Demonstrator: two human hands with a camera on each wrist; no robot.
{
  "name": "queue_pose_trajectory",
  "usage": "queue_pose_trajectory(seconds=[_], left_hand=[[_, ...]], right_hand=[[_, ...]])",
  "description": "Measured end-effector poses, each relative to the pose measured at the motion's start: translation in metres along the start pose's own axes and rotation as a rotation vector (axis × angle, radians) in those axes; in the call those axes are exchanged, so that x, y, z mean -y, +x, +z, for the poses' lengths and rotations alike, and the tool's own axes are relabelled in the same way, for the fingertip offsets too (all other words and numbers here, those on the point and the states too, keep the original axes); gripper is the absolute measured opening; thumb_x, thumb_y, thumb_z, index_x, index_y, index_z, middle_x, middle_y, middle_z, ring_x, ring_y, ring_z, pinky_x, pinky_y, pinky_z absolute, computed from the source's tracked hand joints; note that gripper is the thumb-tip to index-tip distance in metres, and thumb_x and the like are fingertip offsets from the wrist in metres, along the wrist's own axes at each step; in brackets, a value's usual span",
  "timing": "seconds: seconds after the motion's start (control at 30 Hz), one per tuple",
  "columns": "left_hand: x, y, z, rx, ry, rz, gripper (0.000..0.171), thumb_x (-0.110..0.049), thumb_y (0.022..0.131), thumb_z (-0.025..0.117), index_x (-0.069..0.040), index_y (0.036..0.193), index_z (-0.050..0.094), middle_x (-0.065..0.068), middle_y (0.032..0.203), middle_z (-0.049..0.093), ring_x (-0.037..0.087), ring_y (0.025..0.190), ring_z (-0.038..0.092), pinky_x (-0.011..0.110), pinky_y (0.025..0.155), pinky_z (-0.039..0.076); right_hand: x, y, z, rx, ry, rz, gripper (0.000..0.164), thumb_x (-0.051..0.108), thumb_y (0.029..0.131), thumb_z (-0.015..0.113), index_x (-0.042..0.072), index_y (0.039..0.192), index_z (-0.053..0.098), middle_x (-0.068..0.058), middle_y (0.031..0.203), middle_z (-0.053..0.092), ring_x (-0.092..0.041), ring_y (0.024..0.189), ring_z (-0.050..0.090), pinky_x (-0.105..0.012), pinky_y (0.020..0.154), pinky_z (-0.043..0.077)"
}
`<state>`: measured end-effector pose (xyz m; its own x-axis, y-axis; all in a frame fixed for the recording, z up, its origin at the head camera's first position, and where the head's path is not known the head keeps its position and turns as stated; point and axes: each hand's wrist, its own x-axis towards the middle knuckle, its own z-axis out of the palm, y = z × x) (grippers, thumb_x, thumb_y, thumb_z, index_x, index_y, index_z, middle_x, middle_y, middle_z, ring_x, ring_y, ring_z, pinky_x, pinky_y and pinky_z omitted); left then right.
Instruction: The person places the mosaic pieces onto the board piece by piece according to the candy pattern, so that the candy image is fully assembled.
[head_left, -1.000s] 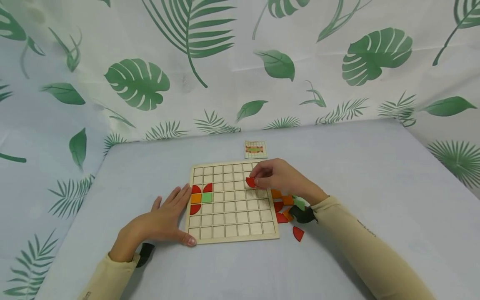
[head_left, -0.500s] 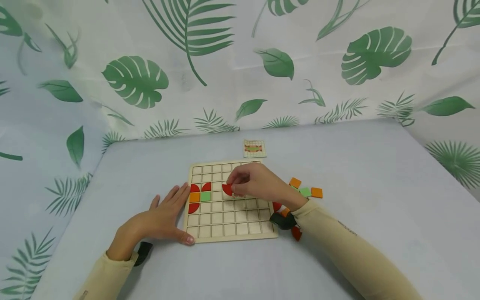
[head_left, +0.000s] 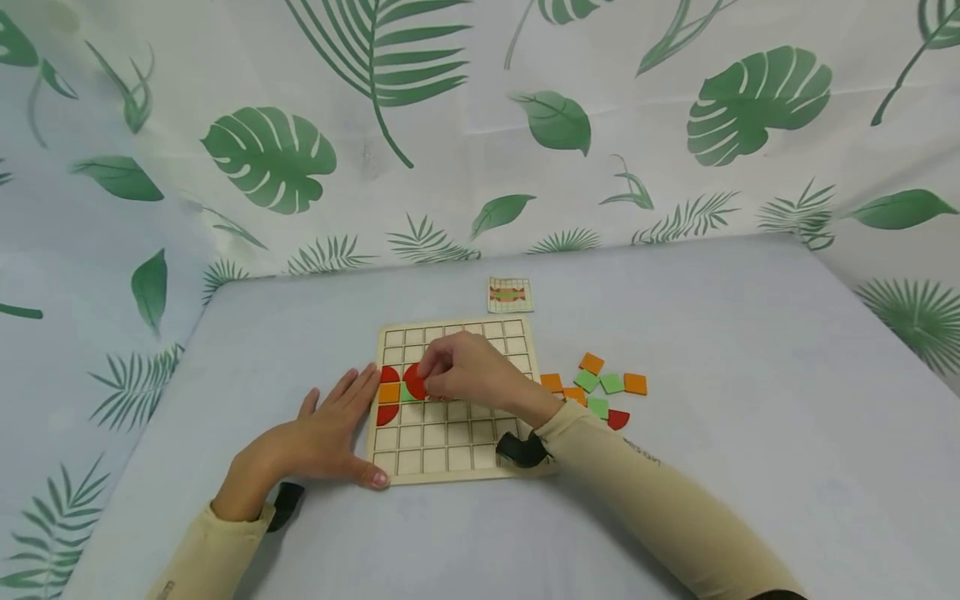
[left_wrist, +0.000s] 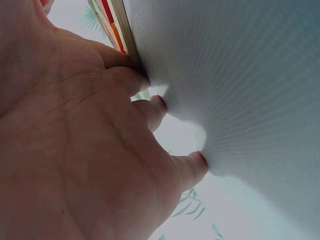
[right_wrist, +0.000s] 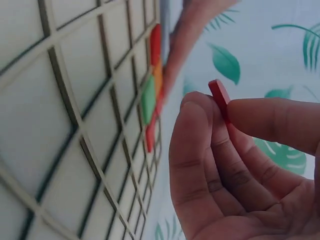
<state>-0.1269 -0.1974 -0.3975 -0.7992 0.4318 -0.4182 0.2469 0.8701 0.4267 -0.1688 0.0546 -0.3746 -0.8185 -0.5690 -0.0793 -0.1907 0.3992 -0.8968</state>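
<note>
My right hand (head_left: pixel 472 371) pinches a red quarter-circle tile (right_wrist: pixel 219 95) between thumb and fingers, above the left part of the wooden grid board (head_left: pixel 465 475). In the right wrist view the tile is held clear of the board's surface. My left hand (head_left: pixel 318 442) lies along the board's left edge with fingers spread and straight; its fingertips touch the tablecloth in the left wrist view. On the board's left side sit an orange square (head_left: pixel 388 393), a green square (head_left: pixel 407 392) partly hidden, and red quarter-circle tiles (head_left: pixel 387 414) above and below the orange one.
Right of the board lie several loose orange, green and red tiles (head_left: pixel 611 383). A small pattern card (head_left: pixel 510 295) rests behind the board. A leaf-printed cloth (head_left: pixel 450 167) rises behind the table.
My right hand has carried the red tile leftward across the board, from its right side to near the green square. More loose tiles now show on the right. The left hand has stayed in place.
</note>
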Motion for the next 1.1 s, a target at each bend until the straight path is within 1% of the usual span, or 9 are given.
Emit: queue_pose_trajectory(seconds=[0.13, 0.3, 0.43, 0.6, 0.87, 1.1], left_hand=[[0.000, 0.000, 0.000, -0.001, -0.002, 0.000, 0.145, -0.061, 0.072, 0.094, -0.002, 0.171, 0.006, 0.017, 0.179, 0.002, 0.044, 0.163, -0.003, 0.080, 0.118, -0.004], [0.001, 0.000, 0.001, 0.006, -0.012, -0.001, 0.145, -0.061, 0.072, 0.094, -0.001, 0.171, 0.006, 0.017, 0.179, 0.001, 0.044, 0.162, -0.003, 0.080, 0.118, -0.004], [0.001, -0.001, 0.000, 0.006, -0.018, 0.012, 0.145, -0.061, 0.073, 0.093, -0.001, 0.171, 0.005, 0.018, 0.179, 0.001, 0.044, 0.162, -0.003, 0.080, 0.118, -0.004], [0.001, -0.001, -0.002, 0.009, -0.020, 0.027, 0.144, -0.061, 0.075, 0.092, -0.001, 0.171, 0.003, 0.018, 0.179, -0.001, 0.045, 0.162, -0.004, 0.080, 0.117, -0.004], [0.001, -0.001, -0.003, 0.005, -0.020, 0.028, 0.144, -0.061, 0.075, 0.092, -0.001, 0.171, 0.003, 0.018, 0.179, 0.000, 0.045, 0.162, -0.004, 0.080, 0.117, -0.004], [0.002, -0.002, -0.003, -0.005, -0.009, 0.036, 0.144, -0.059, 0.074, 0.093, 0.000, 0.171, 0.003, 0.019, 0.179, 0.000, 0.046, 0.162, -0.004, 0.081, 0.116, -0.004]], right_hand=[[-0.001, 0.006, 0.010, 0.019, -0.025, 0.016, 0.009, -0.005, 0.093, 0.069, 0.002, 0.095, 0.073, -0.003, 0.076, 0.071, -0.018, 0.063, 0.066, -0.027, 0.063, 0.055], [-0.004, 0.011, 0.020, 0.024, -0.110, 0.023, 0.013, -0.007, 0.092, 0.070, 0.005, 0.089, 0.071, 0.000, 0.072, 0.068, -0.013, 0.058, 0.061, -0.024, 0.058, 0.051], [-0.008, 0.013, 0.023, 0.031, -0.169, 0.002, 0.015, -0.007, 0.091, 0.072, 0.007, 0.086, 0.071, 0.002, 0.074, 0.066, -0.011, 0.062, 0.058, -0.023, 0.061, 0.048], [-0.010, 0.013, 0.023, 0.044, -0.226, -0.055, 0.015, -0.006, 0.091, 0.073, 0.009, 0.086, 0.071, 0.003, 0.076, 0.065, -0.012, 0.071, 0.057, -0.023, 0.067, 0.047], [-0.010, 0.011, 0.024, 0.058, -0.267, -0.091, 0.019, -0.006, 0.091, 0.070, 0.010, 0.081, 0.069, 0.004, 0.073, 0.061, -0.012, 0.069, 0.055, -0.023, 0.064, 0.044], [-0.012, 0.013, 0.026, 0.050, -0.334, -0.103, 0.021, -0.004, 0.093, 0.073, 0.010, 0.079, 0.066, 0.003, 0.071, 0.060, -0.012, 0.067, 0.054, -0.022, 0.062, 0.042]])
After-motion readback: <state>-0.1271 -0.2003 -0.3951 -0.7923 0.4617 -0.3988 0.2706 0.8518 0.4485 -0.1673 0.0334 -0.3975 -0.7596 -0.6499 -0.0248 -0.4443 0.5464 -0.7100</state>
